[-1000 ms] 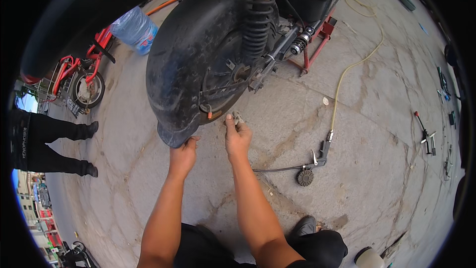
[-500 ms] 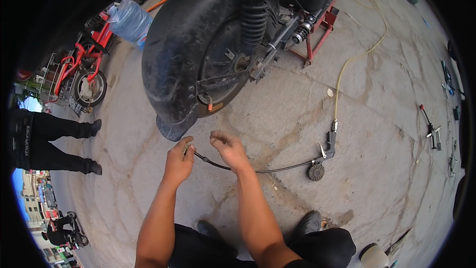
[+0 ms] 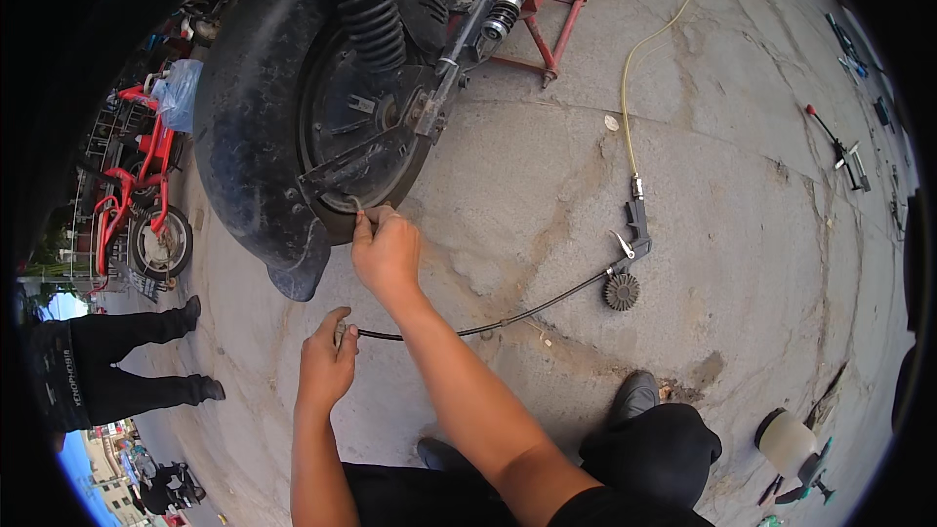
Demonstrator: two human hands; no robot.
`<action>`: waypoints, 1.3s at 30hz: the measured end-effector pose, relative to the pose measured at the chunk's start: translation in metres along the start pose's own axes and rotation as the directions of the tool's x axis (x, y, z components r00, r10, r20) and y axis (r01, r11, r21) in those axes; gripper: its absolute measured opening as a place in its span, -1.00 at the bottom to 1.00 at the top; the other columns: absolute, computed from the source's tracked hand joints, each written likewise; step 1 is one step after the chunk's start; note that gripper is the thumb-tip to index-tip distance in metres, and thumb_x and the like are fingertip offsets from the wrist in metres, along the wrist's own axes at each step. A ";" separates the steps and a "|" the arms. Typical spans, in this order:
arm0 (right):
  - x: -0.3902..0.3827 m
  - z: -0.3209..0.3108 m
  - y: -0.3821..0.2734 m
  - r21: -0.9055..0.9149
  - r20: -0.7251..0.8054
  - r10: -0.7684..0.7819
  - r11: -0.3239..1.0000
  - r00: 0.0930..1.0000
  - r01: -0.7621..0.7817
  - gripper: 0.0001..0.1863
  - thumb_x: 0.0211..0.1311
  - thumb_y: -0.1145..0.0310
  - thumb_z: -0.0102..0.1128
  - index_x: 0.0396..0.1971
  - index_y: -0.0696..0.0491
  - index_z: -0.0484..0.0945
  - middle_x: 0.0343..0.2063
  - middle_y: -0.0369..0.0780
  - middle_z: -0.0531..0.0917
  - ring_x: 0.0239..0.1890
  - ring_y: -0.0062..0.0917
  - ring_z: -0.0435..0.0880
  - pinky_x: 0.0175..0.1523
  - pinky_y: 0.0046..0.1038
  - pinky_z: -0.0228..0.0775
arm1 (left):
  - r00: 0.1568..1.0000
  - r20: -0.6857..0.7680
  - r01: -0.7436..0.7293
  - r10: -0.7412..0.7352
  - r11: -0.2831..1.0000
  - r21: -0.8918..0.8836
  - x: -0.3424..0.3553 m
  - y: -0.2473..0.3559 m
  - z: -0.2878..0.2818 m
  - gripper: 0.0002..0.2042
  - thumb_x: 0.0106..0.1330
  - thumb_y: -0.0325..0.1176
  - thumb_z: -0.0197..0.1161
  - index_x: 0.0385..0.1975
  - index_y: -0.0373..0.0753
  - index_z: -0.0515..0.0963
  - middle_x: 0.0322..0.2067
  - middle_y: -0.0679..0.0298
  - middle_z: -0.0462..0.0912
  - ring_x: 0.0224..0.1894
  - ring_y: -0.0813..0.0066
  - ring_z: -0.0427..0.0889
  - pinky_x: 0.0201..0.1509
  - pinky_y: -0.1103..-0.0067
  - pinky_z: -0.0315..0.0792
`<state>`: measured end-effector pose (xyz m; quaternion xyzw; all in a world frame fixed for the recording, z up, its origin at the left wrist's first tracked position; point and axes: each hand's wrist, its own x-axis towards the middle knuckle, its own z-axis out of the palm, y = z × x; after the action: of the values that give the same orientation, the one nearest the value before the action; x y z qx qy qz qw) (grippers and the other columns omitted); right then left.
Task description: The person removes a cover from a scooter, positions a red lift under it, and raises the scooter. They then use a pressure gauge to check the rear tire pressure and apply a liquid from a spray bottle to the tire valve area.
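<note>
Beside the wheel's rim, my right hand [image 3: 388, 252] is closed, thumb and fingers pinching the small orange cap [image 3: 360, 214] on the tire valve. The fingers hide most of that cap. My left hand [image 3: 327, 363] is lower and to the left, closed round the metal end of a black air hose [image 3: 468, 331]. This hose runs right to a tire inflator gun [image 3: 636, 225] with a round ribbed gauge [image 3: 621, 291], lying on the ground. The wheel [image 3: 337, 122] sits under a scuffed black fender [image 3: 249, 127], whose mud flap [image 3: 298, 268] hangs above my left hand.
A red stand [image 3: 556, 20] holds up the vehicle, near a coil-spring shock [image 3: 371, 15]. A yellow hose [image 3: 630, 78] reaches the inflator gun. Tools [image 3: 847, 161] lie far right, with a spray bottle [image 3: 787, 444] at lower right. A person [image 3: 117, 356] stands at left near a red bike [image 3: 146, 176].
My right hand has moved up and left to the orange valve cap and now pinches it. My left hand has moved down and left with the hose end. The view has shifted too.
</note>
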<state>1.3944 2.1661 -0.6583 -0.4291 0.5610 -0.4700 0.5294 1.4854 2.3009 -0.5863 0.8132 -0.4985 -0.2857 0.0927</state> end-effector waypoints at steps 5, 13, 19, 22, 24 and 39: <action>-0.003 0.004 0.000 0.022 -0.036 0.018 1.000 0.999 -0.017 -0.79 0.27 0.39 0.20 -0.43 0.25 0.55 -0.35 0.13 0.67 -0.25 0.07 0.67 -0.13 -0.05 0.51 | 0.999 0.005 -0.036 0.036 0.999 -0.038 -0.008 -0.003 0.003 -0.65 0.47 -0.33 0.16 0.15 -0.38 0.50 -0.45 0.15 0.63 -0.41 0.46 0.62 -0.25 0.53 0.50; -0.001 -0.008 0.004 0.059 -0.002 0.000 0.998 1.000 0.000 -0.79 0.25 0.39 0.25 -0.31 0.26 0.54 -0.23 0.14 0.63 -0.24 0.06 0.68 -0.12 -0.07 0.54 | 0.999 0.043 -0.027 0.029 0.999 -0.047 -0.010 -0.009 0.002 -0.62 0.49 -0.32 0.16 0.18 -0.42 0.45 -0.35 0.20 0.65 -0.38 0.57 0.58 -0.24 0.61 0.49; -0.006 -0.003 -0.007 -0.099 -0.022 0.015 0.995 1.000 -0.017 -0.72 0.28 0.28 0.25 -0.41 0.26 0.59 -0.28 0.09 0.67 -0.24 0.05 0.70 -0.11 -0.08 0.56 | 0.998 0.039 -0.044 0.046 0.998 -0.040 -0.008 -0.004 0.003 -0.61 0.48 -0.30 0.18 0.17 -0.43 0.46 -0.37 0.20 0.65 -0.39 0.55 0.59 -0.26 0.60 0.49; -0.003 -0.007 -0.015 0.008 0.017 0.066 0.998 0.998 -0.066 -0.73 0.28 0.31 0.25 -0.43 0.26 0.61 -0.31 0.08 0.68 -0.26 0.05 0.70 -0.11 -0.07 0.54 | 0.998 0.033 -0.049 0.049 0.999 -0.009 -0.012 -0.003 0.001 -0.62 0.48 -0.30 0.18 0.15 -0.44 0.47 -0.40 0.20 0.64 -0.40 0.54 0.60 -0.26 0.58 0.50; -0.004 -0.015 -0.010 0.204 0.108 0.125 0.968 0.986 -0.145 -0.74 0.29 0.33 0.23 -0.44 0.26 0.61 -0.33 0.09 0.68 -0.27 0.04 0.70 -0.12 -0.05 0.53 | 0.999 0.014 -0.053 0.052 0.999 0.011 -0.014 -0.003 -0.003 -0.64 0.47 -0.33 0.19 0.13 -0.45 0.48 -0.40 0.18 0.64 -0.41 0.52 0.61 -0.26 0.57 0.51; -0.008 -0.013 -0.007 0.137 -0.122 -0.066 0.987 0.990 0.082 -0.73 0.35 0.34 0.11 -0.41 0.24 0.64 -0.37 0.12 0.65 -0.27 0.07 0.64 -0.13 -0.08 0.47 | 0.997 0.043 -0.061 0.058 0.995 0.072 -0.013 -0.006 -0.001 -0.65 0.44 -0.38 0.21 0.15 -0.41 0.49 -0.36 0.15 0.67 -0.36 0.49 0.65 -0.22 0.53 0.55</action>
<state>1.3820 2.1739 -0.6498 -0.3828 0.5399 -0.5523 0.5069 1.4861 2.3145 -0.5829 0.7947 -0.5347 -0.2808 0.0610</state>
